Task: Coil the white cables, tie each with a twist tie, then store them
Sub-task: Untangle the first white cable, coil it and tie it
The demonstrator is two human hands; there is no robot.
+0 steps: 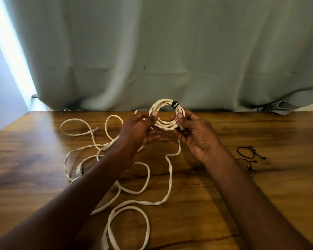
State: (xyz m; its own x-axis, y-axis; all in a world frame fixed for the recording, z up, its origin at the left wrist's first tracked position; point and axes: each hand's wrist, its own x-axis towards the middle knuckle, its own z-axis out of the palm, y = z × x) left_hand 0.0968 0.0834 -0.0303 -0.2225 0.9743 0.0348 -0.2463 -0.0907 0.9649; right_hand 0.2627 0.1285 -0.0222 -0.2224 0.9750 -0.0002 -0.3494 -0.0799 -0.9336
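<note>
A pale grey-green cloth curtain (170,51) hangs behind a glossy brown wooden table (260,204), with a strip of bright daylight at its left edge. Above the far side of the table both hands hold up a small round coil of flat white cable (165,114), bound at its top by a black twist tie (175,104). The left hand (141,131) pinches the coil's left side between thumb and fingers; the right hand (195,134) pinches the right side, thumb on top. The fingers hide the coil's lower edges, and a pale plug behind the right thumb is hard to make out.

Loose white flat cable (148,179) sprawls over the table in many tangled loops; how many separate cables lie there cannot be told, as the forearms cover part of them and the bottom edge cuts one loop off. One clear plug (95,129) shows at the left.

Right of the hands lie spare black twist ties (247,156), looped and overlapping, perhaps two or three. No writing can be read.
</note>
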